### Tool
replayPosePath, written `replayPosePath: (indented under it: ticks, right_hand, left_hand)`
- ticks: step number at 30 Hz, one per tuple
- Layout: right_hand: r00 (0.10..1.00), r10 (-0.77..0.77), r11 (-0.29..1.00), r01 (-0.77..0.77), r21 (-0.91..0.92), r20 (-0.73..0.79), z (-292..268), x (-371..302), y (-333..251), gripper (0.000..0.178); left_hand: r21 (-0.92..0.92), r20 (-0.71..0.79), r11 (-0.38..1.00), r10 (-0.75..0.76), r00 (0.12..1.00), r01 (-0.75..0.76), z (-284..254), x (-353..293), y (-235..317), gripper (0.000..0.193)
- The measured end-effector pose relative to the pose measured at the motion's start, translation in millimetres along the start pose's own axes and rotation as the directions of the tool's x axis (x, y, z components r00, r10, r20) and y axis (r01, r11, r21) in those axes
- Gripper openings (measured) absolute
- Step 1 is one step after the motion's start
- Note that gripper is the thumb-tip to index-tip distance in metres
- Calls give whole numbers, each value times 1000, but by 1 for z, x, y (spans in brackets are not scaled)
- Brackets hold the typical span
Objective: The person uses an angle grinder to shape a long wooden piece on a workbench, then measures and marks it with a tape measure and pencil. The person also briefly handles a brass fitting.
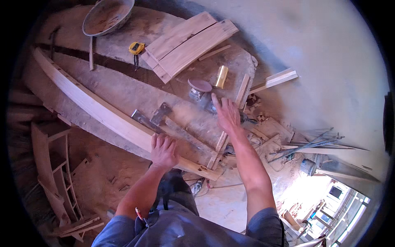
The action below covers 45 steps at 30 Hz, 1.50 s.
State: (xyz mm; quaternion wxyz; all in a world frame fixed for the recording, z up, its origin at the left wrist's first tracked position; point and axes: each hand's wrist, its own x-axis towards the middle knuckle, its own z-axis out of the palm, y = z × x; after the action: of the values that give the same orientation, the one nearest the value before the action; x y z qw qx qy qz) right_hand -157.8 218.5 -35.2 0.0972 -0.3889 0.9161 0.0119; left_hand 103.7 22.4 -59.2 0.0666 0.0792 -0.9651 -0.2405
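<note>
A long, slightly curved wooden beam (103,113) runs from the far left toward my body, with a mortise hole near its near end. My left hand (164,152) is closed over its edge, fingers curled on top. My right hand (227,115) lies over the body of an angle grinder (197,94), whose round sanding disc (200,85) faces up; the index finger is stretched along it and the grip is partly hidden. Just beyond is a gold-coloured can (221,77). Between my hands lie a hammer (144,119) and a heavier-headed hammer (161,113) with a wooden handle.
On the dusty bench (119,88) are a yellow tape measure (136,48), stacked planks (189,45) and a wide bowl (108,18). A narrow gap splits the bench top. Metal rods (306,146) and wood scraps lie right. A curved wooden frame (53,164) stands at the lower left.
</note>
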Motion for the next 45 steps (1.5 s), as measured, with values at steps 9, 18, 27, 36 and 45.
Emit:
replayPosePath:
  ticks: [9, 18, 27, 36, 45]
  right_hand:
    - [995, -64, 996, 60, 61, 72, -14, 9, 5, 89]
    - [760, 634, 512, -552, 659, 144, -23, 77, 17, 55]
    - [672, 710, 422, -647, 636, 212, 2, 106, 41, 53]
    - [899, 402, -596, 112, 795, 175, -35, -97, 7, 45]
    - [485, 810, -344, -60, 937, 329, 59, -403, -15, 31]
  left_hand:
    - [-23, 24, 999, -25, 999, 26, 6, -3, -4, 46]
    - [26, 47, 999, -20, 999, 19, 2, -3, -10, 42]
    - [-44, -10, 999, 20, 1000, -20, 12, -2, -4, 46]
    - [69, -64, 995, 81, 995, -77, 15, -4, -8, 32]
    - [298, -58, 954, 41, 997, -21, 23, 2, 13, 29]
